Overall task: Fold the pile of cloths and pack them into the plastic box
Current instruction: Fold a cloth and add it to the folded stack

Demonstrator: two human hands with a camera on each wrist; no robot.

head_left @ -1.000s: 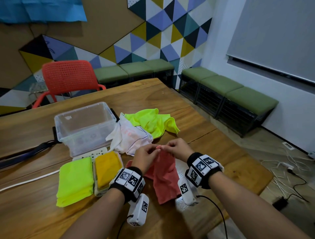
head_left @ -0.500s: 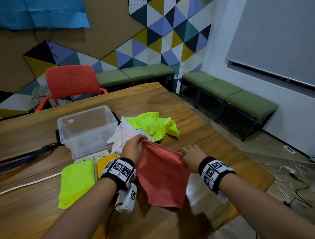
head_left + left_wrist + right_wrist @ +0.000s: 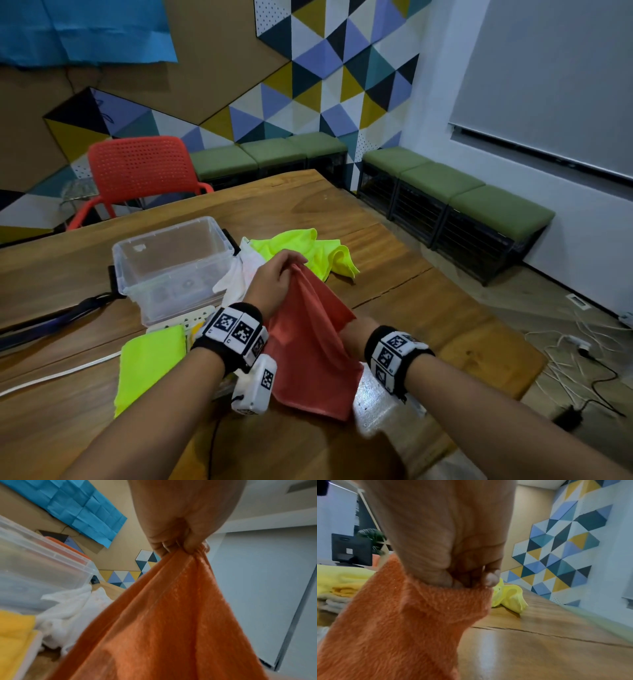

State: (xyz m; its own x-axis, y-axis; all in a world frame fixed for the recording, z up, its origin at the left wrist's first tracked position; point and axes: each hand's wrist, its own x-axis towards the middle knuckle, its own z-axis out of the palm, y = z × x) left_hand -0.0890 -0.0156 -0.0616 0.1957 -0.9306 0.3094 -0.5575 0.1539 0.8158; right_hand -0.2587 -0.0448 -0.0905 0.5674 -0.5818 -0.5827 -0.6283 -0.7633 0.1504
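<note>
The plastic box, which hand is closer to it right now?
Left. The left hand pinches the red cloth just beside the plastic box, to its right. The right hand holds the cloth's other corner, farther right and nearer the person.

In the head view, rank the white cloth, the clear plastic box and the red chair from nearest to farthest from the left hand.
1. white cloth: just left of the left hand, beside it.
2. clear plastic box: further left, on the table.
3. red chair: behind the table's far edge, by the wall.
</note>
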